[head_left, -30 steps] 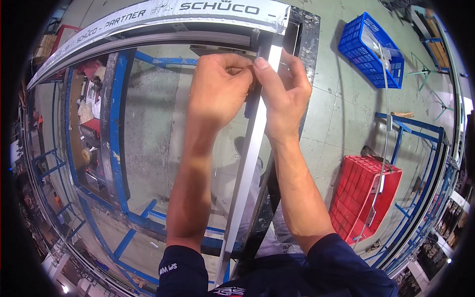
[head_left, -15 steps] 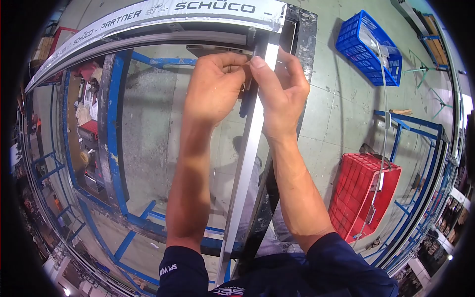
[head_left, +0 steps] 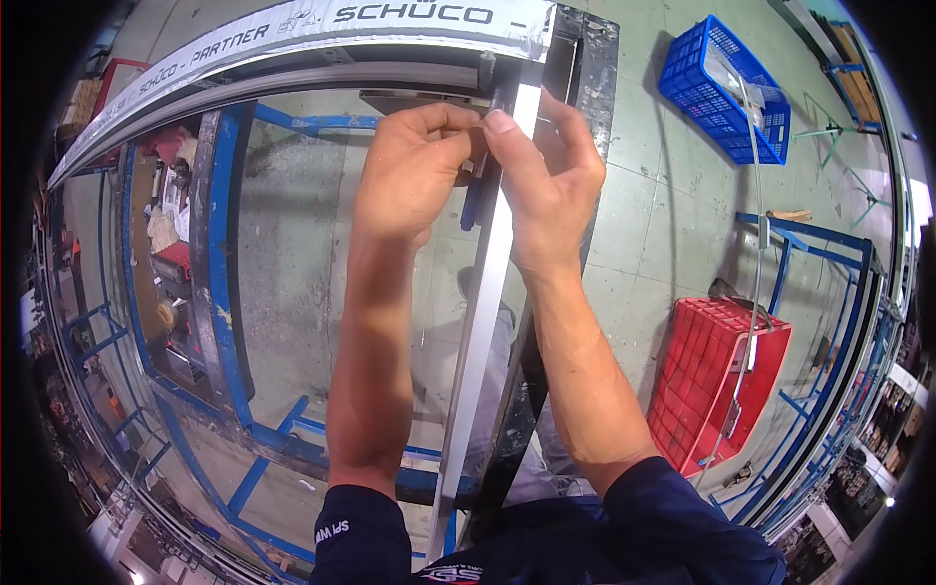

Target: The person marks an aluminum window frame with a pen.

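A long silver aluminium profile (head_left: 477,317) runs from near my body up to the corner of a frame. My right hand (head_left: 554,205) is wrapped around its far end, thumb on the near face and fingers behind the right side. My left hand (head_left: 402,185) is closed in a pinch at the profile's left side, its fingertips close to my right thumb. What those fingertips hold is hidden. Just below them a short dark blue piece (head_left: 470,213) shows beside the profile. The profile meets a crosswise frame bar covered in printed white film (head_left: 409,18).
Blue steel stand bars (head_left: 226,263) lie to the left, with a shelf of tools (head_left: 175,253) beyond. A black support beam (head_left: 522,419) runs right of the profile. On the floor at right are a blue crate (head_left: 702,93) and a red crate (head_left: 692,380).
The view has shifted slightly, so the frame sits a little further left. My left hand has shifted slightly beside the profile, and more of the dark blue piece shows. My right hand keeps its grip.
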### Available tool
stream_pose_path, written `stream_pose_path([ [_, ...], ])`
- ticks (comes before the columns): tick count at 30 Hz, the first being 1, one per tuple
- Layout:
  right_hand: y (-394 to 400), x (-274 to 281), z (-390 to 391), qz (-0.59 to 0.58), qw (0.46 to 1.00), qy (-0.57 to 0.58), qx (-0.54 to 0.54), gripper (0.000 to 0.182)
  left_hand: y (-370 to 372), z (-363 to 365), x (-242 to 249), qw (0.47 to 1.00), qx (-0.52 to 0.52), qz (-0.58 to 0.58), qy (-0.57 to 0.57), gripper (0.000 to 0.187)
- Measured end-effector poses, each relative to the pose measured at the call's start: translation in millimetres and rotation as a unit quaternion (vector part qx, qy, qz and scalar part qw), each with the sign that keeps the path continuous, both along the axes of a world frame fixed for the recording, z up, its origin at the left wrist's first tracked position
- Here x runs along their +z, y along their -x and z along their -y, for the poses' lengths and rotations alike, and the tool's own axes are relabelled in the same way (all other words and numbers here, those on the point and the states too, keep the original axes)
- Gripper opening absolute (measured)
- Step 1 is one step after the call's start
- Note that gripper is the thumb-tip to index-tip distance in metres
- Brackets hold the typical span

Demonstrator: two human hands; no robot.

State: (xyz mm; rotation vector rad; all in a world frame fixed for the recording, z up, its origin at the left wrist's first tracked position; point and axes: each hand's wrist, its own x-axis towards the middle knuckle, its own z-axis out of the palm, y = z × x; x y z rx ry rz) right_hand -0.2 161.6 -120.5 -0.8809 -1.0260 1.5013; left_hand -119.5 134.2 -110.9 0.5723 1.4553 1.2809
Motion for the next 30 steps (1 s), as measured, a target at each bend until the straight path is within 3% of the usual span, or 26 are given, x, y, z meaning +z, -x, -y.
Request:
stream_pose_path([
  [10,2,5,3,0.023,0.999,0.017,-0.021,0.049,-2,0,1,0.999,0.001,-0.025,-0.025,0.020],
  [16,-1,3,0,0.011,1.000,0.010,0.004,0.055,2,0,5,1.000,-0.019,0.001,-0.020,0.019],
  [30,-2,-1,0,0.006,1.000,-0.006,0.003,0.056,-1,-2,4,0.996,-0.022,-0.089,-0.016,0.017],
])
